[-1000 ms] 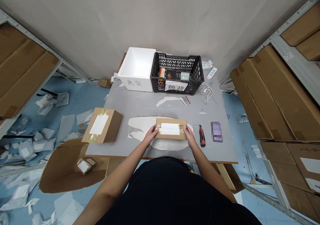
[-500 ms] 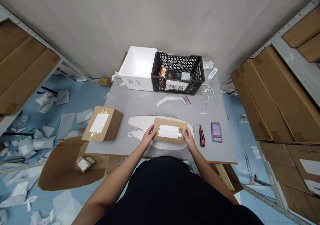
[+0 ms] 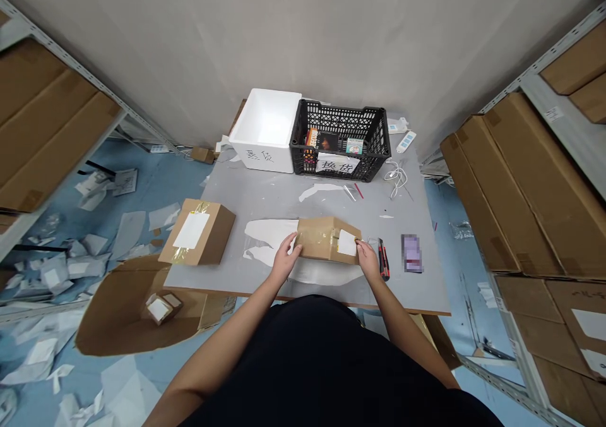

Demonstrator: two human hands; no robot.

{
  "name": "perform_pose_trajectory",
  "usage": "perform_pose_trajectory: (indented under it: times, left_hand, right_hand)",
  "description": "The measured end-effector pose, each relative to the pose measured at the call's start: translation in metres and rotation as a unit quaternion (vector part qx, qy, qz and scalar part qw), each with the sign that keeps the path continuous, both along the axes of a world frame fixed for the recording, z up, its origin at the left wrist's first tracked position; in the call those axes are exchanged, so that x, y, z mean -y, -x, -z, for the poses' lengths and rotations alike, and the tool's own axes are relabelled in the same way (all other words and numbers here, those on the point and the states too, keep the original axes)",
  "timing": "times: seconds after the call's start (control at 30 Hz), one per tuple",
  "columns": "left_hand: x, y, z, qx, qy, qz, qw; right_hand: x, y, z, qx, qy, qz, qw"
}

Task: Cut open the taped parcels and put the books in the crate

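Left hand [image 3: 285, 258] and right hand [image 3: 369, 261] pinch the carton [image 3: 313, 240]; the crate [image 3: 374, 162] (black, latticed) holds small packages [image 3: 327, 141].

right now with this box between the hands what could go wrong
The red and black knife lies close beside the right hand, so a sideways move might brush it; whether its blade is out cannot be told. The box is held by its two ends and could slip if either hand loosens. The larger carton sits at the table's left edge, where a bump might tip it off.
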State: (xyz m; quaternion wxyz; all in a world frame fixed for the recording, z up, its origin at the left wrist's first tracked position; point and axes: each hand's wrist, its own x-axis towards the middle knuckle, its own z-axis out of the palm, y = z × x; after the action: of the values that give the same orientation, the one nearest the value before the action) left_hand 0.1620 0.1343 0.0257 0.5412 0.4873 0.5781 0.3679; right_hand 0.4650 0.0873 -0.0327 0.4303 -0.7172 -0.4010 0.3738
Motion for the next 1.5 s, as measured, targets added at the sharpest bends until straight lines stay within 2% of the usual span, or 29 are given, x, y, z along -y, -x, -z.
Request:
perform_pose_trajectory:
  times: [0.1,0.2,0.27,0.33,0.37,0.4,0.47,0.5,0.53,0.57,0.67,0.83,1.03,1.13,1.2,1.3,1.37,1.43,1.5]
  left_hand:
    - [-0.003,-0.001,0.007,0.035,0.091,-0.018,0.995]
    - [-0.002,-0.003,0.009,0.112,0.144,0.043,0.982]
    - [-0.001,-0.002,0.008,0.133,0.138,0.057,0.98]
    - [0.0,0.001,0.006,0.126,0.126,0.039,0.983]
    - [0.001,0.003,0.005,0.122,0.126,0.032,0.984]
    - [0.001,0.005,0.005,0.121,0.13,0.03,0.984]
    - [0.002,0.008,0.005,0.125,0.143,0.039,0.981]
    - [0.002,0.009,0.005,0.128,0.15,0.046,0.979]
    - [0.003,0.009,0.006,0.13,0.155,0.051,0.978]
    - [0.003,0.009,0.007,0.131,0.159,0.053,0.977]
    - [0.003,0.008,0.011,0.12,0.167,0.042,0.978]
    - [0.005,0.01,0.02,0.098,0.194,0.025,0.976]
    - [0.005,-0.001,0.035,0.073,0.222,0.063,0.97]
    - [0.003,-0.022,0.046,0.086,0.238,0.099,0.962]
    - [0.003,-0.043,0.052,0.112,0.248,0.122,0.955]
    - [0.007,-0.075,0.057,0.188,0.239,0.157,0.94]
    - [0.011,-0.084,0.057,0.231,0.201,0.143,0.941]
    - [0.014,-0.077,0.056,0.229,0.153,0.097,0.957]
    - [0.015,-0.054,0.055,0.183,0.118,0.053,0.975]
  right_hand:
    - [-0.002,-0.007,0.002,-0.016,0.032,0.014,0.999]
    - [0.001,-0.009,-0.002,-0.03,0.055,0.024,0.998]
    - [0.005,-0.008,-0.017,-0.021,0.05,0.056,0.997]
    - [0.009,-0.003,-0.041,0.027,0.0,0.081,0.996]
    - [0.011,0.001,-0.055,0.07,-0.043,0.071,0.994]
    - [0.013,0.007,-0.07,0.118,-0.079,0.026,0.99]
    - [0.015,0.02,-0.094,0.193,-0.111,-0.148,0.964]
    - [0.015,0.026,-0.101,0.224,-0.11,-0.213,0.945]
    - [0.015,0.031,-0.105,0.255,-0.103,-0.242,0.931]
    - [0.015,0.034,-0.106,0.283,-0.092,-0.247,0.922]
    - [0.015,0.035,-0.094,0.344,-0.059,-0.164,0.923]
    - [0.017,0.016,-0.078,0.363,-0.031,-0.062,0.929]
    - [0.024,-0.051,-0.071,0.295,0.001,0.022,0.955]
    - [0.029,-0.083,-0.062,0.241,-0.009,0.034,0.97]
    - [0.03,-0.092,-0.057,0.216,-0.019,0.028,0.976]
    - [0.028,-0.087,-0.053,0.193,-0.031,0.035,0.98]
    - [0.025,-0.076,-0.051,0.171,-0.041,0.032,0.984]
    - [0.023,-0.06,-0.047,0.133,-0.047,0.024,0.99]
    - [0.02,-0.039,-0.041,0.073,-0.044,0.007,0.996]
